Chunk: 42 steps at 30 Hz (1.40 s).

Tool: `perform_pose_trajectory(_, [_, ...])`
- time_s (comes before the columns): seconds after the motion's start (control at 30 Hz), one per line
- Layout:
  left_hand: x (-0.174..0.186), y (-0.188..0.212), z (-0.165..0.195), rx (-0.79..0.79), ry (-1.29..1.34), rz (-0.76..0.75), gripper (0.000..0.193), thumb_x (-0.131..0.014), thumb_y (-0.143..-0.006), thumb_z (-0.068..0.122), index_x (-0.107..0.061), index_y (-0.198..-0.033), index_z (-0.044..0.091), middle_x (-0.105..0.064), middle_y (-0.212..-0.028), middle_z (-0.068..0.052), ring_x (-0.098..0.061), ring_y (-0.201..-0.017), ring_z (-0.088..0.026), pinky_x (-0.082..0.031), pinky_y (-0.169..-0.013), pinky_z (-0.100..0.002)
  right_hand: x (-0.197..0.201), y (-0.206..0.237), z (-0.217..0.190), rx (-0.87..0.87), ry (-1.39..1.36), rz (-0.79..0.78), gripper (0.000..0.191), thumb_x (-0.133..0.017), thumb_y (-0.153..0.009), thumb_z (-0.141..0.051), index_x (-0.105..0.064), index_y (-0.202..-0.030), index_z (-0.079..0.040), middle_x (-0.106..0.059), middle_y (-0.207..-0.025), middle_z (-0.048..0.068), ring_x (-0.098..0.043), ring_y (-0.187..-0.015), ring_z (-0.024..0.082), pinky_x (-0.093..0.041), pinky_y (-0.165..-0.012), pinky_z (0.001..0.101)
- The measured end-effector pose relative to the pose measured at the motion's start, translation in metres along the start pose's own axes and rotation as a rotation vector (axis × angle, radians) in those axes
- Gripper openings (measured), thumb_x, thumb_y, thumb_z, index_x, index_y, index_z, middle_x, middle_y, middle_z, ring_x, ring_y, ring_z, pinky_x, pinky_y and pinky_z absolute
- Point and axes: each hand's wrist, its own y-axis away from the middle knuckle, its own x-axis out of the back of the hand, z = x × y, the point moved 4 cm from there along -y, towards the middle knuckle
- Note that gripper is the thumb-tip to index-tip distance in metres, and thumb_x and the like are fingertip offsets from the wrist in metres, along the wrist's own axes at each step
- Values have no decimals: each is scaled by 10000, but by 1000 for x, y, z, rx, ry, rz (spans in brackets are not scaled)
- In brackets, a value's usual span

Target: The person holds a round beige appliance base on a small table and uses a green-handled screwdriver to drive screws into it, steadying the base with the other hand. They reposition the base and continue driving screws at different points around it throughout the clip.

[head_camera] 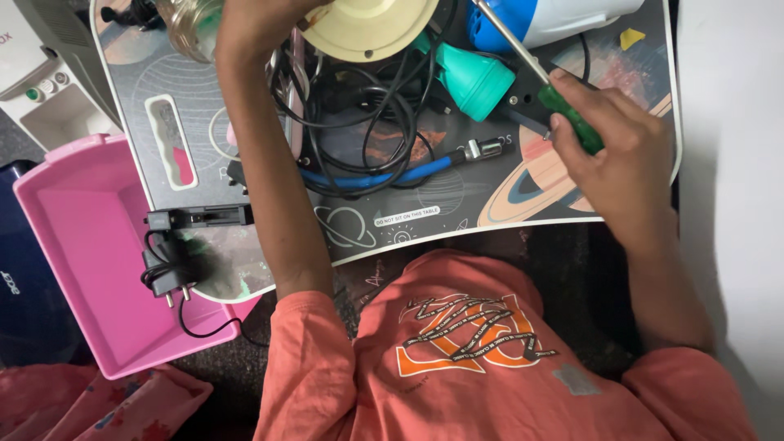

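Two hands busy: right hand (608, 155) grips green-handled screwdriver (545, 82) at upper right, shaft toward blue-white appliance (523, 18). Left hand (253, 24) steadies cream disc (367, 24) at top; grip unclear. Step: unscrewing; next needs tip seated squarely.

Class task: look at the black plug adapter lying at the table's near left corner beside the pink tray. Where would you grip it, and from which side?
Probably grip the black plug adapter across its blocky body, coming from above. Its two metal pins point toward the person and its cable trails off below, over the pink tray, so the flat sides look like the safest hold, clear of pins and cord.
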Motion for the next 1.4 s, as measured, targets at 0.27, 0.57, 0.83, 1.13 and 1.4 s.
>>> perform_pose_trajectory(0.27, [-1, 0, 25, -91, 107, -30, 288, -918, -904, 212, -754, -933, -23, -720, -780, 2, -696, -707, -79, -566, -605, -265, 27, -29, -20, -41, 158, -132, 339, -739, -965, -52, -723, -1303, -67, -695, -917, 141, -646, -694, 304, -511, -614, 415])
perform_pose_trajectory(0.57, [11, 2, 53, -103, 349, -156, 505, -913, -887, 70, -616, -1284, -26, -748, -1134, -78, -752, -958, -154, -641, -813, -339, 36, -55, -57, 108, 546, -364, 450, -688, -928, -191, -687, -1371, -115, -657, -816, 94, -669, -665, 287, -513, -531, 425])
perform_pose_trajectory(0.83, [32, 6, 98, -106, 470, -35, 896, -840, -714, 27, -456, -1522, 42, -634, -1403, -100, -608, -1297, -204, -505, -1105, -354, 38, -131, -88, 166, 568, -536, 454, -662, -845, -168, -667, -1290, -79, -699, -692, 145, -697, -646, 338, -551, -586, 478])
perform_pose_trajectory(1.13, [43, -3, 101, -228, 58, 152, 894, -915, -676, 105, -491, -1459, 30, -640, -1364, -168, -618, -1248, -236, -494, -1041, -368, 22, -180, -103, 227, 504, -640, 281, -627, -875, -104, -754, -1120, -158, -722, -766, 159, -720, -739, 343, -557, -673, 495])
perform_pose_trajectory(1.4, [49, -3, 93, -134, 250, 89, 909, -870, -678, 156, -464, -1486, 59, -682, -1328, -126, -665, -1202, -205, -529, -1023, -345, 26, -186, -94, 15, 321, -656, 401, -729, -853, -205, -728, -1253, -171, -748, -815, 161, -728, -810, 344, -552, -779, 489])
